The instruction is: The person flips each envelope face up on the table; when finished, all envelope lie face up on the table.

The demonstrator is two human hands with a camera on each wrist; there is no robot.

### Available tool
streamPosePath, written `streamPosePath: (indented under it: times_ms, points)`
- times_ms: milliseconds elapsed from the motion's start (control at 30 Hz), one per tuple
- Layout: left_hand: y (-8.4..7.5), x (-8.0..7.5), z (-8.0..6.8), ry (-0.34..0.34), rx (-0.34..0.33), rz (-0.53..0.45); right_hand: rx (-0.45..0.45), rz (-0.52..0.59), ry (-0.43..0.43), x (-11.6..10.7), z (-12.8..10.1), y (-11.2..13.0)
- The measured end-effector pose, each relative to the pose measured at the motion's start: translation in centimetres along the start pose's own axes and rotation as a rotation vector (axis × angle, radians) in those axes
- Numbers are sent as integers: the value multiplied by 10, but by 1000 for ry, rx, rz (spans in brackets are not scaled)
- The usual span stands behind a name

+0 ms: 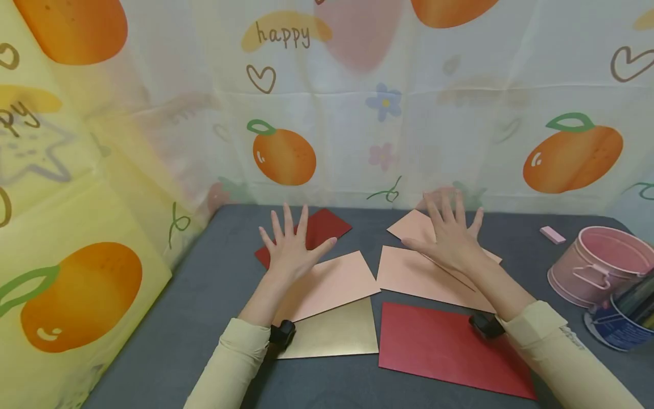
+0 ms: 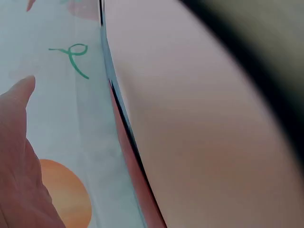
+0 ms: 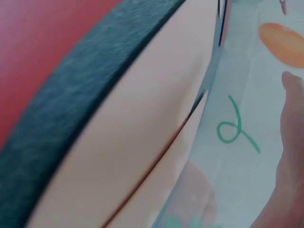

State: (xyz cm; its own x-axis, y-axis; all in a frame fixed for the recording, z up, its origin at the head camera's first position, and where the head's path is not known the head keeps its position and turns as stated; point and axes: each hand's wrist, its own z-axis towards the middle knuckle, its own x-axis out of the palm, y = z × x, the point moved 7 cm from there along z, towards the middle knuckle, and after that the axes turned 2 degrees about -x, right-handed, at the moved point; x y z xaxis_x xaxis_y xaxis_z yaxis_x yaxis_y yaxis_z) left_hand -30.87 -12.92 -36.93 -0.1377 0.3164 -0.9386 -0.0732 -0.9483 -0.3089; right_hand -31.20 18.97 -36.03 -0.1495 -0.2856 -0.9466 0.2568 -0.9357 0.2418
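My left hand [image 1: 291, 250] is held with fingers spread above flat, rectangular, envelope-like pieces on the dark grey table. Beneath and around it lie a dark red piece [image 1: 327, 226], a pale pink piece [image 1: 337, 278] and a gold piece [image 1: 339, 329], the pink overlapping the gold. Fingers also spread, my right hand [image 1: 452, 238] hovers over two pale pink pieces, a farther one [image 1: 413, 224] and a nearer one [image 1: 409, 272]. A larger red piece [image 1: 434, 338] lies closer to me, partly under the right forearm. Neither hand holds anything; both wrist views show only part of the hand.
On the right of the table [image 1: 194, 318] stand a pink bucket [image 1: 577, 278] and a blue tin [image 1: 620, 324] with dark items in it. A small pink block [image 1: 552, 234] lies behind them. A printed curtain [image 1: 332, 136] borders the back and left.
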Motion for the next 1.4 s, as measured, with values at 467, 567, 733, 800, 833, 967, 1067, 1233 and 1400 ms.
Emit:
streamPosePath:
  times_ms: [467,567,733,800,833,967,1067,1233,1400]
  points:
    - [46,-16,-23,167,63,-241,-220,35,63,13,21,47]
    - [58,-15,-27,200,82,-265,-293,107,76,17,27,61]
    - [77,-9,-33,273,89,-277,-350,259,177,29,37,83]
    - [82,-6,-33,289,108,-269,-360,312,225,35,40,90]
    - [85,-4,-33,296,115,-262,-366,332,251,39,42,94]
    - [92,-1,-32,330,124,-242,-354,381,339,55,49,105]
    - [93,0,-32,366,115,-236,-331,380,381,67,55,111]
    - [92,5,-33,387,120,-214,-310,370,411,79,63,117]
    - [96,10,-34,387,109,-174,-303,351,433,90,69,121]
